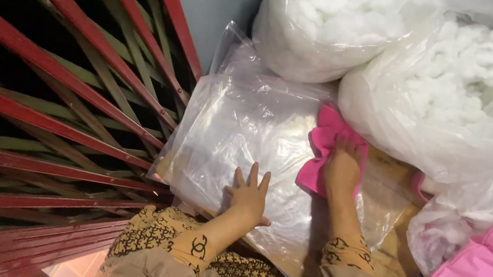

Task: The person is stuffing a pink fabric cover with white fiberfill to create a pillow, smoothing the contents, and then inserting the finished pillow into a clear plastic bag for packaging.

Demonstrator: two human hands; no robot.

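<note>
Two hands at work: left hand (pixel 248 199) spread flat on slippery clear bag (pixel 241 131), right hand (pixel 343 166) pinching soft, light pink cloth (pixel 325 147) beside it; grip cloth by its edge.

Red grille (pixel 35 74) blocks left; 2 stuffing bags (pixel 457 94) crowd top-right.

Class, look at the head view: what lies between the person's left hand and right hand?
Only clear plastic bag, stretched flat. The left hand presses on it; the right hand rests on pink cloth.
</note>
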